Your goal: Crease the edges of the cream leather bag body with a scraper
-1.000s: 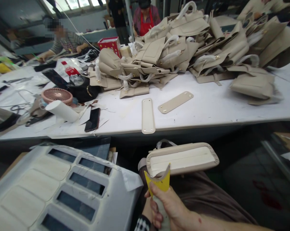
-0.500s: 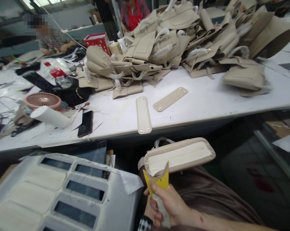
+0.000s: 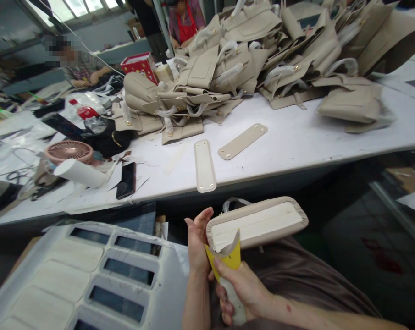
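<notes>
My right hand (image 3: 245, 286) is closed round the pale handle of a scraper with a yellow, concave-edged blade (image 3: 230, 259). The blade overlaps the near left corner of a beige handbag (image 3: 262, 222), which lies over my lap with its base up. A cream panel covers the middle of that base, framed by gathered leather at the ends. My left hand (image 3: 197, 243) stands beside the bag's left end, fingers stretched and apart with no tool in them. Whether its fingertips touch the leather I cannot tell. Clear wrap covers the bag's handle (image 3: 236, 200).
Two beige base pieces with metal studs (image 3: 205, 166) lie on the white table (image 3: 286, 153). Behind them rises a heap of beige bags (image 3: 228, 68). A phone (image 3: 126, 180) and fan (image 3: 69, 151) are left. Below stands a slotted white rack (image 3: 124, 256). Other people sit beyond.
My left hand has come up from below to the bag's left end, its fingers now stretched. The right hand, scraper and bag are nearly unmoved. The view has shifted slightly.
</notes>
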